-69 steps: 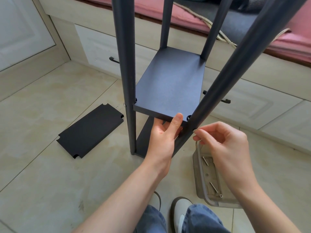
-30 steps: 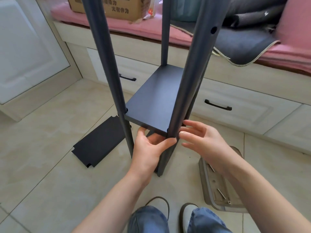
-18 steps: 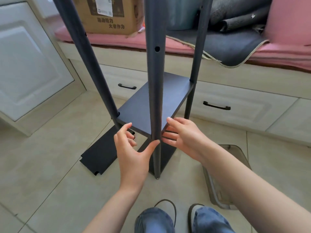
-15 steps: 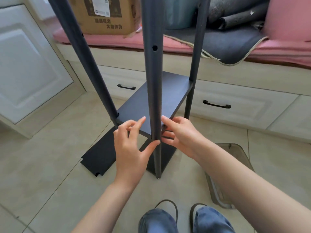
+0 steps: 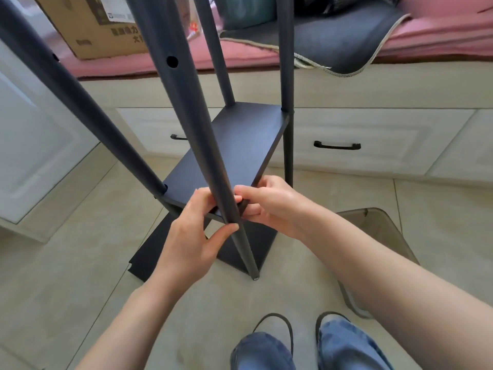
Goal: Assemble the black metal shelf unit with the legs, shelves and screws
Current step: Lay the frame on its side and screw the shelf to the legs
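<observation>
Hands meet at frame centre — left hand (image 5: 190,237) pinches the near leg (image 5: 213,169) at the shelf (image 5: 240,145) corner, right hand (image 5: 269,205) curls its grip round that corner. Spare shelf panel (image 5: 145,263) lies on the floor, lower left of the unit.

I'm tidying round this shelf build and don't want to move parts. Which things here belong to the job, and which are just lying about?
Job:
near leg, held by left hand and right hand
fitted shelf
spare shelf on floor
plastic tray

Lying about:
cardboard box
grey mat
pink cushion
</observation>
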Motion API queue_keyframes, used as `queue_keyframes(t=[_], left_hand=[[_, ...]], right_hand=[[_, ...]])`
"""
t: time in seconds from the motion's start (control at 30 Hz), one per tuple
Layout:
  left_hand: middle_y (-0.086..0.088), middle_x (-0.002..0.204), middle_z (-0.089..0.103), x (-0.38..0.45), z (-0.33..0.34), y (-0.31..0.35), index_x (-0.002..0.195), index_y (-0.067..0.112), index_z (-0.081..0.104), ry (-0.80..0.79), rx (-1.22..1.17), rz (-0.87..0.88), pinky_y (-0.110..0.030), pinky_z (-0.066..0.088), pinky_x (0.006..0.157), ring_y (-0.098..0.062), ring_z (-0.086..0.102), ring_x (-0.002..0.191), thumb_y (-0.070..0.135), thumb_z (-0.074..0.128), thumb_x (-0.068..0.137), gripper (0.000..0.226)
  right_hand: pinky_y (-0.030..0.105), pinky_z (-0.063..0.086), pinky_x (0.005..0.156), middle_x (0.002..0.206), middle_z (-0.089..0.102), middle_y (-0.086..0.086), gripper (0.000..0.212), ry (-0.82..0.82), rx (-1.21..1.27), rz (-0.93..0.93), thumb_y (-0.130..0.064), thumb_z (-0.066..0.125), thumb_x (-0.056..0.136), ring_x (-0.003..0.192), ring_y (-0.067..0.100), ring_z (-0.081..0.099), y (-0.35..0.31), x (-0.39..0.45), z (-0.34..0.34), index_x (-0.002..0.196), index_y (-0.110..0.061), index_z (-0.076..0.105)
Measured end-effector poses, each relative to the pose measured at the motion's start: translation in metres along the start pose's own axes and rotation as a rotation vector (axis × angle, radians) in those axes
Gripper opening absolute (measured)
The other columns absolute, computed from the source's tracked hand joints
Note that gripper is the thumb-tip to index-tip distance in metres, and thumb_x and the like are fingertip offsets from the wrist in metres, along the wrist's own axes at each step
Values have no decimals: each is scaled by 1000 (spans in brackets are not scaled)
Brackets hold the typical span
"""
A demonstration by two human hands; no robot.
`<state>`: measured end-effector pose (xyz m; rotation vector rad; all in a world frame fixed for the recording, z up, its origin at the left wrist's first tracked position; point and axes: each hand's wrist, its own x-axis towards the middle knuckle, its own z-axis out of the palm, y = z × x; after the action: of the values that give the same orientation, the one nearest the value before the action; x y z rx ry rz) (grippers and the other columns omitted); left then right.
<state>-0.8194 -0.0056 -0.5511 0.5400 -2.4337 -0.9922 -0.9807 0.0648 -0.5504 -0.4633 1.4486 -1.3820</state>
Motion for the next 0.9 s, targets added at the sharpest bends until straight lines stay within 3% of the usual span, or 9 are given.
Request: queue_keyframes(t=[0.1, 0.23, 0.4, 0.5, 0.6, 0.8, 0.9], left_hand=[[11, 119, 67, -1, -1, -3, 122, 18, 57, 7, 23, 20, -9, 43, 98, -4, 62, 118, 34, 68, 82, 45], [22, 122, 63, -2, -1, -5, 127, 18, 58, 13, 28, 39, -15, 45, 101, -4, 60, 121, 31, 68, 84, 46], [27, 122, 61, -3, -2, 1, 128, 28, 54, 9, 60, 31, -9, 41, 100, 2, 58, 120, 30, 68, 85, 45], [39, 118, 59, -7, -8, 8, 124, 37, 49, 22, 76, -31, 0, 36, 96, 17, 52, 118, 36, 67, 81, 47], [49, 115, 57, -13, -20, 15, 123, 48, 44, 24, 47, -112, 8, 29, 88, 30, 43, 114, 40, 67, 78, 51], [33, 108, 69, -36, -28, 35, 118, 38, 47, 75, -70, -208, 6, 36, 86, 22, 54, 110, 38, 70, 77, 47], [40, 103, 67, -48, -28, 45, 116, 42, 46, 97, -125, -249, 4, 37, 85, 25, 54, 107, 31, 73, 80, 46]], right_hand=[[45, 55, 95, 118, 67, 9, 33, 29, 14, -23, -20, 65, 94, 101, 27, 71, 5, -2, 3, 124, -13, 52], [42, 56, 93, 114, 67, 9, 35, 78, 11, -14, -25, 65, 94, 100, 25, 70, 10, -4, 6, 124, -14, 50], [41, 57, 93, 98, 67, 11, 36, 70, 9, 46, -24, 65, 94, 48, 6, 59, 2, -6, 6, 124, -11, 49], [41, 59, 89, 99, 73, 9, 35, 53, 15, 59, -24, 68, 93, 70, 15, 73, -2, -8, 9, 121, -13, 51], [41, 59, 87, 101, 75, 8, 34, 40, 25, 79, -24, 68, 93, 84, 23, 76, -7, -10, 15, 121, -15, 53], [34, 60, 81, 99, 75, 10, 29, 55, -77, 93, -20, 68, 93, 82, 21, 76, -21, -37, 28, 116, -12, 54], [38, 57, 91, 96, 76, 11, 20, 45, -172, 89, -19, 65, 94, 86, 20, 75, -21, -52, 30, 110, -8, 59]])
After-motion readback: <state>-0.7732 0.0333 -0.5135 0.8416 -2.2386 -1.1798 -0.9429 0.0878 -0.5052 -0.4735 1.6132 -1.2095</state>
